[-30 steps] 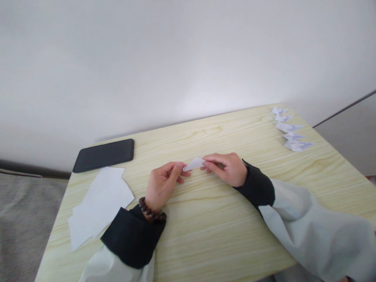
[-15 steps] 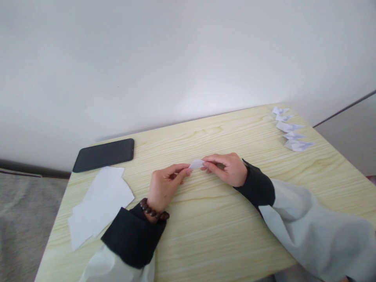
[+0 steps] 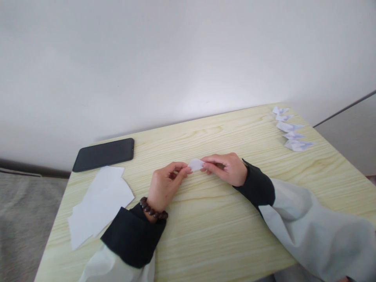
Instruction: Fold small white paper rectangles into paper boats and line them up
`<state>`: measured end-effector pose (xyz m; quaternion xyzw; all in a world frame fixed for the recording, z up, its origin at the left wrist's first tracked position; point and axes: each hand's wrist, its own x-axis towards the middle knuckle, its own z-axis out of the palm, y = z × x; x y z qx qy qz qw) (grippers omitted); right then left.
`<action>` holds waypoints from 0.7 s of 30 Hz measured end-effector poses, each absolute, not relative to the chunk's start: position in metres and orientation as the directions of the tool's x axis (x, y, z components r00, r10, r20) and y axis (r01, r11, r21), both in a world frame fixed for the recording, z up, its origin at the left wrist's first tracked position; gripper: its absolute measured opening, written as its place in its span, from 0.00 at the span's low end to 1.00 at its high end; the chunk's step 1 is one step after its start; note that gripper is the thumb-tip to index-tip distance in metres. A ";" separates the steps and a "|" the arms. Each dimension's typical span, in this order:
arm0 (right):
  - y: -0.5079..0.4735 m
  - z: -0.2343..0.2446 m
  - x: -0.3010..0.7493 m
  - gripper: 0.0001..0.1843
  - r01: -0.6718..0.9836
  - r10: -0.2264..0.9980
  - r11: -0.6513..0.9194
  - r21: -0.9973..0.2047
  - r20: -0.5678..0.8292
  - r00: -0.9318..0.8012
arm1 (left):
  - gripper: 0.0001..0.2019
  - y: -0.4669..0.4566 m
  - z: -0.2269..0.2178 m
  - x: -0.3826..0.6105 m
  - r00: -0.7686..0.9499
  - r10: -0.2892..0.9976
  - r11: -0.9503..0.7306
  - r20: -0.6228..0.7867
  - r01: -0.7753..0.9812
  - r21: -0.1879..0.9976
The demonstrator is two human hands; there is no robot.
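A small folded piece of white paper is held between my two hands above the middle of the table. My left hand, with a dark bead bracelet at the wrist, pinches its left end between thumb and fingers. On the opposite end, my right hand grips the paper the same way. The fingertips cover both ends of the paper, so its full shape is hidden.
Several folded white paper figures stand in a row at the far right of the wooden table. Loose white sheets overlap at the left. Behind them lies a black phone. A white wall borders the back edge.
My left hand has shifted very slightly left, and a bit more of the folded paper shows between the fingertips. My right hand is almost unmoved.
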<state>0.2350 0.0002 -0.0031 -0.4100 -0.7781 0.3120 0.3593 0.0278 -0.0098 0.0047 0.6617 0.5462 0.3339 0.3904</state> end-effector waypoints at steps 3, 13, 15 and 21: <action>0.001 -0.002 0.235 0.11 0.427 0.871 0.457 -0.780 0.296 -0.391 | 0.14 -0.009 0.004 0.028 0.169 0.985 -0.090 0.016 0.440 0.893; -0.001 0.000 0.235 0.11 0.426 0.843 0.497 -0.756 0.304 -0.444 | 0.15 -0.009 0.003 0.030 0.101 0.994 -0.011 -0.027 0.356 0.934; 0.000 0.000 0.235 0.11 0.446 0.851 0.490 -0.749 0.299 -0.432 | 0.15 -0.009 0.003 0.029 0.117 0.993 -0.034 -0.010 0.373 0.927; -0.001 0.000 0.235 0.10 0.464 0.871 0.465 -0.754 0.297 -0.391 | 0.15 -0.010 0.008 0.027 0.292 0.956 -0.139 -0.005 0.470 0.872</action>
